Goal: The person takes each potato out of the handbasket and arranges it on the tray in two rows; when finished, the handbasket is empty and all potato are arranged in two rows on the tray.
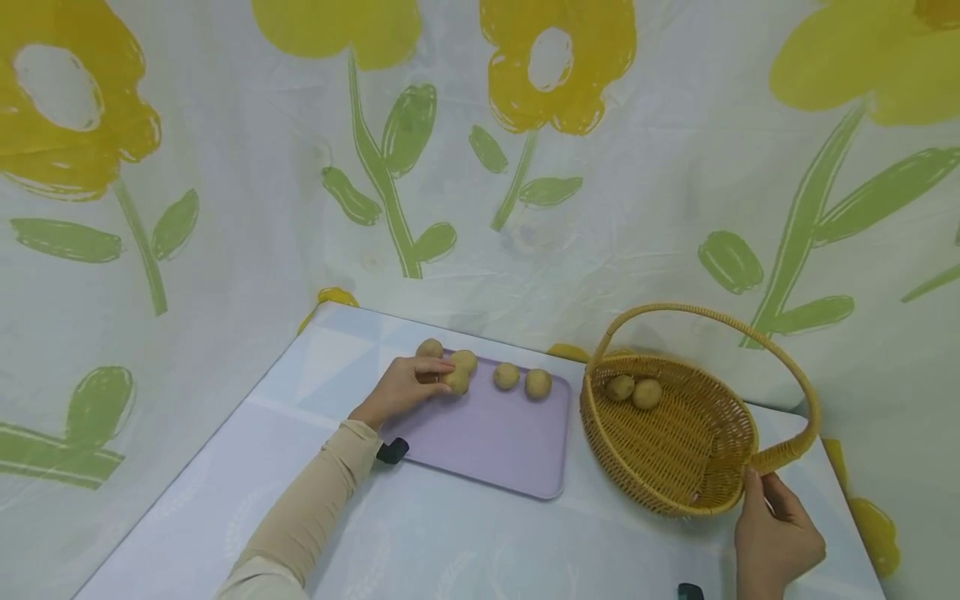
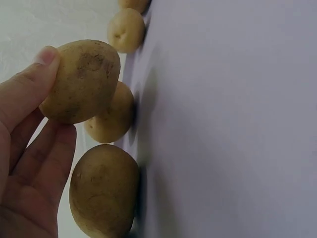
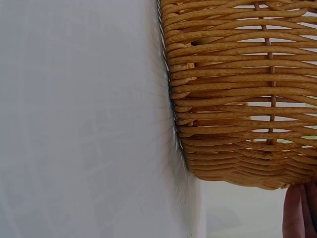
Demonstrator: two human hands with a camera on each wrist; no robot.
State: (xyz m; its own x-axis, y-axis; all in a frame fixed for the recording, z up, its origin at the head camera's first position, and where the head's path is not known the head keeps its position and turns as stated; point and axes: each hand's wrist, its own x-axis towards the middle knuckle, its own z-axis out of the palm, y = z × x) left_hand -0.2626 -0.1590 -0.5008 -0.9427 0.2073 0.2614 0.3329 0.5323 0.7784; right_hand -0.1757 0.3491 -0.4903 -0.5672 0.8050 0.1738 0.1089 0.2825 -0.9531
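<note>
Between its thumb and fingers my left hand (image 1: pixel 405 385) pinches a potato (image 2: pixel 81 82), raised off the lilac tray (image 1: pixel 495 442). Close beside it in the left wrist view are another potato (image 2: pixel 105 191) and one partly hidden behind the held one. Two more potatoes lie farther right along the tray's back edge, one of them this potato (image 1: pixel 537 384). At the right, my right hand (image 1: pixel 776 529) grips the rim of a wicker basket (image 1: pixel 660 450) near the foot of its handle. Two potatoes rest inside, including this potato (image 1: pixel 647 393).
The tray and basket stand side by side on a pale blue patterned table (image 1: pixel 450 542). A cloth printed with yellow flowers (image 1: pixel 637 192) hangs close behind the table. The basket's tall arched handle (image 1: pixel 705 313) rises above its rim.
</note>
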